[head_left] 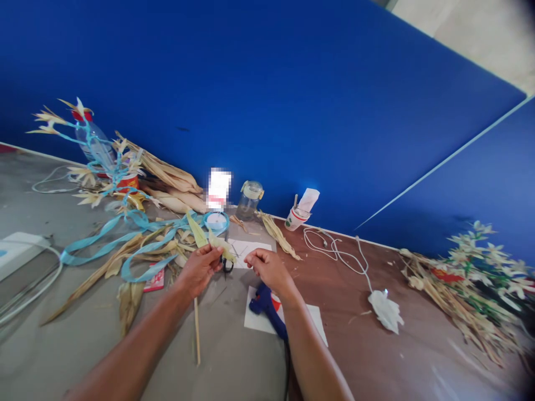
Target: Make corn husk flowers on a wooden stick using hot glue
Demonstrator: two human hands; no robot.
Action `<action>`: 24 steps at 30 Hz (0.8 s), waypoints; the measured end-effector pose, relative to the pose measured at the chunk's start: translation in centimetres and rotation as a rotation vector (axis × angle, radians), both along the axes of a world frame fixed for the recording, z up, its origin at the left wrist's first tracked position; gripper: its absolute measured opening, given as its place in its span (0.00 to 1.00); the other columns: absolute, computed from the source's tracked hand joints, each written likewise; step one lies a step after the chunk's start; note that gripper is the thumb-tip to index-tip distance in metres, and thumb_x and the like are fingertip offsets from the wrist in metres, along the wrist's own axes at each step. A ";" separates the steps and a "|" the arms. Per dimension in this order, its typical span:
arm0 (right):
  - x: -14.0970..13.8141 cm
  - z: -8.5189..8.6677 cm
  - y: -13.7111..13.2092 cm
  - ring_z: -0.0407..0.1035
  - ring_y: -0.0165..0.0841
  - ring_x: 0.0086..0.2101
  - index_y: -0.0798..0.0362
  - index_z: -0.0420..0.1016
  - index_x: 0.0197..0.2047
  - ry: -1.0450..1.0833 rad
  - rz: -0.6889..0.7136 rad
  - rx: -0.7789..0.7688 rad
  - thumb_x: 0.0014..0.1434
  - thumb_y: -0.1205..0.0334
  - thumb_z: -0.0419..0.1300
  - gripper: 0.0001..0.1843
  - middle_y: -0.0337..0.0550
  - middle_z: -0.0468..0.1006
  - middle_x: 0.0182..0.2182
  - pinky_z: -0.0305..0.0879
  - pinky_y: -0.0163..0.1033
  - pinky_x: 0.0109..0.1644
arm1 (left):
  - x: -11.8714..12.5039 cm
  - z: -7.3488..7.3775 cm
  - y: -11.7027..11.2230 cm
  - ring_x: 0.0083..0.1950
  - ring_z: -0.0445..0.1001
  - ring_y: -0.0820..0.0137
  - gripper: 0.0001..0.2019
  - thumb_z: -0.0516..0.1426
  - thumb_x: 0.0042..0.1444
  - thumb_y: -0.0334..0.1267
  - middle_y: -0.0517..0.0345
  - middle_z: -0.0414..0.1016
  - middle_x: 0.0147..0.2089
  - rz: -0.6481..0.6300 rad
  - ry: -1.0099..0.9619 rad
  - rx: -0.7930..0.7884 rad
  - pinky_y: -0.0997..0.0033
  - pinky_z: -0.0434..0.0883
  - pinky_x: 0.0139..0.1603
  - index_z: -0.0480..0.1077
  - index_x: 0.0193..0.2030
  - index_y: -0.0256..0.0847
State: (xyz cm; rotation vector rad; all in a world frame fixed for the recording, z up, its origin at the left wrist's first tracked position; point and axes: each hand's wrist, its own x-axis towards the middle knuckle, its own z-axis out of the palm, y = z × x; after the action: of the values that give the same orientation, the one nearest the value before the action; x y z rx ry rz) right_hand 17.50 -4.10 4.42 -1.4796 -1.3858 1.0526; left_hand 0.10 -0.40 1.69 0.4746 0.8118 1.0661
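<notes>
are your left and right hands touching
Apart: the head view shows white paper in the gap between the left hand and right hand.

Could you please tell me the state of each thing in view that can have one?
Left hand: closed on green husk
Right hand: pinched; contents unclear
Glue gun: on paper; power unclear
Jar: closed
Bottle: capped
Screen: lit
Ribbon: loosely looped
Cup: holding tissue

held husk [222, 243]: papery, matt; glue gun [270, 313]: smooth plastic; ribbon [139, 276]: satiny
</notes>
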 end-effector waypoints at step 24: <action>-2.8 -0.6 0.5 0.55 0.25 0.22 0.55 0.69 0.23 0.087 -0.053 0.022 0.47 0.59 0.57 0.08 0.33 0.63 0.18 0.52 0.32 0.28 | 0.4 -0.1 -0.5 0.20 0.66 0.80 0.12 0.67 0.38 0.35 0.65 0.67 0.19 -0.121 0.028 0.047 0.80 0.65 0.22 0.69 0.25 0.34</action>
State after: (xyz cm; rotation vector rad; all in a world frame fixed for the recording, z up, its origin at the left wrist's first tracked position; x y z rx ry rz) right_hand 14.67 -3.61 3.80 -1.4301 -1.2863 1.0532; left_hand 0.45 -0.86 1.60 0.5721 0.7741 0.9700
